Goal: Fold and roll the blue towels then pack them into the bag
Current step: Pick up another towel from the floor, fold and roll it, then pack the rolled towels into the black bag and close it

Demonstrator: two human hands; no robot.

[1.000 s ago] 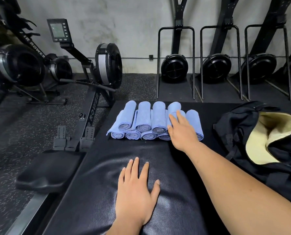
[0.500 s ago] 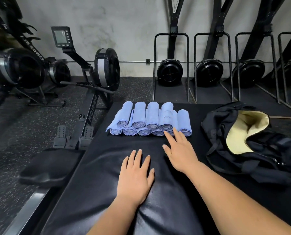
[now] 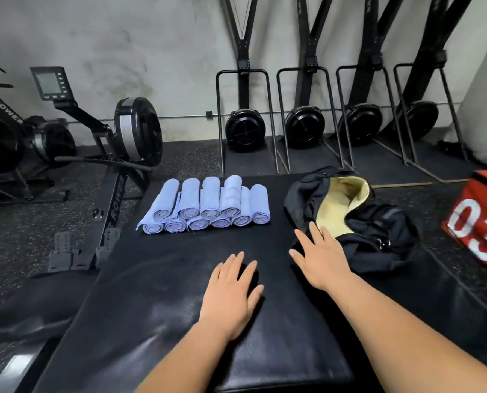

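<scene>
Judging rolling done, we are resting both hands empty, fingers straight: left hand (image 3: pixel 232 290) on the table (image 3: pixel 165 279), right hand (image 3: pixel 320 258) at the bag (image 3: pixel 384 219); next, gripping upper-centre towels (image 3: pixel 208 202).

Left grip (image 3: pixel 231 290) and right grip (image 3: pixel 321 259) are bare, as are both forearms (image 3: pixel 406 330); fingernails (image 3: pixel 292 252) look short, though blurred.

The scene is being viewed by one head-worn camera, angled forward and down, near over the black mat (image 3: pixel 157 279), toward the gym wall (image 3: pixel 151 38).
</scene>
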